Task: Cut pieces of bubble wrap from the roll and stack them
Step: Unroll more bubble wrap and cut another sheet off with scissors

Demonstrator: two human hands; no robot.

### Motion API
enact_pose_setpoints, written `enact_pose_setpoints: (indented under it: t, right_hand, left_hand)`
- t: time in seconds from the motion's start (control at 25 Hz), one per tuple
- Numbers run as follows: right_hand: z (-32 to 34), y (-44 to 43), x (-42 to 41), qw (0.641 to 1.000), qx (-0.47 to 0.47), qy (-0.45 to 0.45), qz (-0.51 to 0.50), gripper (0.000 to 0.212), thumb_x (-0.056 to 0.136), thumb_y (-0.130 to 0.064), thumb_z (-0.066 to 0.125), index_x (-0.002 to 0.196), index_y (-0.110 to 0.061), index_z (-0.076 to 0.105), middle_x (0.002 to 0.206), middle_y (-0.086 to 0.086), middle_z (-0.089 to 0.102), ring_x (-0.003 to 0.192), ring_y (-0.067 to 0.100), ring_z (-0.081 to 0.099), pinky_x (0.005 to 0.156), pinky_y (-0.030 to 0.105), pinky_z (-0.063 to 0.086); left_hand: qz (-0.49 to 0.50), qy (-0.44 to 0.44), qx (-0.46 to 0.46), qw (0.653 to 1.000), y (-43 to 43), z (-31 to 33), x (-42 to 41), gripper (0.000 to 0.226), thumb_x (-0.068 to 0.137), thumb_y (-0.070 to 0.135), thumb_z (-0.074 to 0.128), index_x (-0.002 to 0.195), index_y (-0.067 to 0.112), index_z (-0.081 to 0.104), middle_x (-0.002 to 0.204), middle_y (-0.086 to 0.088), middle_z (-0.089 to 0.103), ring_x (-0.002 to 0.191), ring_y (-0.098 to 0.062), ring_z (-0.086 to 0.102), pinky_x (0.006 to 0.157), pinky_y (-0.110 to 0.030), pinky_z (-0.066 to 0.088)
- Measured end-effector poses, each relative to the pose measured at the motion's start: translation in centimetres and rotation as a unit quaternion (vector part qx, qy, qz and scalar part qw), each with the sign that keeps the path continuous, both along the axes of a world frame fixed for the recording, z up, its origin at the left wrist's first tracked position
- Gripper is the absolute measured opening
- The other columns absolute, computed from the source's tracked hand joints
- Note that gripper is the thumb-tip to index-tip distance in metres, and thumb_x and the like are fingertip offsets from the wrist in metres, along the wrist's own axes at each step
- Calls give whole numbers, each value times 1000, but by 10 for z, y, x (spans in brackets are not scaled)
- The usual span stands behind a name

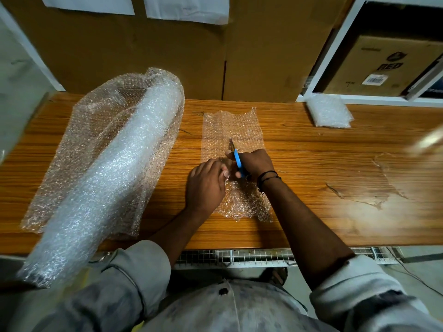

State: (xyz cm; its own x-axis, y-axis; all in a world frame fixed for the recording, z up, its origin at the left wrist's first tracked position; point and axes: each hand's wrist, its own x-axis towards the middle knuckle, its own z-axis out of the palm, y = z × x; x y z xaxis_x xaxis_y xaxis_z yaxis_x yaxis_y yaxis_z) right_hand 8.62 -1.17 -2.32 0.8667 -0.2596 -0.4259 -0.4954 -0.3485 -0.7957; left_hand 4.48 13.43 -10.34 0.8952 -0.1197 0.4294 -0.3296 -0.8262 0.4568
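A long strip of bubble wrap point(233, 130) lies flat on the wooden table point(311, 164), running away from me. My right hand point(255, 162) grips blue-handled scissors point(236, 158), whose blades point away from me over the strip's middle. My left hand point(206, 185) rests on the strip just left of the scissors, its fingers curled onto the wrap. The big bubble wrap roll point(107, 168) lies diagonally on the left, with a loose sheet spread under it and its near end hanging past the table's front edge. A stack of cut pieces point(328, 113) sits at the back right.
Brown cardboard point(167, 56) stands along the back of the table. A white shelf frame point(335, 56) at the right holds a cardboard box point(388, 65). The table top is peeling at the right point(369, 188). A wire tray point(239, 257) runs under the front edge.
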Motion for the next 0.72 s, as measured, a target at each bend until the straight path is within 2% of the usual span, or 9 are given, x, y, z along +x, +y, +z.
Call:
enact_pose_setpoints:
  t: [0.16,0.28,0.4,0.56,0.64,0.72]
  right_hand:
    - [4,-6,-7,999,36,-1,-5,33,87,-26,80,66,-7,63,53,6,59,28,7,51,32,13,31]
    - [0,-8,-11,999,36,-4,-3,34,89,-21,76,62,-9,60,45,0,58,28,5,52,33,14,33]
    - [-8,-9,-13,997,69,-5,-18,29,83,-24,81,64,-7,68,60,12,69,45,20,67,44,22,45]
    - [-13,-5,-12,991,126,9,-36,30,81,-24,79,79,6,77,67,20,70,47,29,65,51,32,53]
    - [-11,-4,-11,990,134,10,-39,35,82,-29,81,80,6,77,66,19,69,44,27,62,47,27,50]
    - [-8,-4,-11,988,146,12,-52,34,85,-28,81,81,5,74,65,19,67,39,24,58,39,20,43]
  left_hand:
    - [61,17,-26,998,1,2,1,23,95,30,47,107,22,64,111,6,65,105,-20,59,93,-40,37]
    - [98,34,-45,994,6,12,17,22,95,30,48,107,27,67,113,8,66,107,-18,57,93,-38,33]
    - [85,81,11,993,1,30,54,33,94,20,56,125,28,65,129,4,62,119,-23,53,95,-39,39]
    - [18,115,107,987,-11,36,92,44,95,30,65,139,29,59,141,2,57,129,-26,47,100,-41,38]
    - [23,119,87,989,-11,25,99,38,94,29,66,132,30,65,135,3,61,126,-27,49,99,-42,37]
    - [59,96,13,994,-11,14,98,22,96,28,62,116,27,71,125,4,66,120,-26,52,97,-42,36]
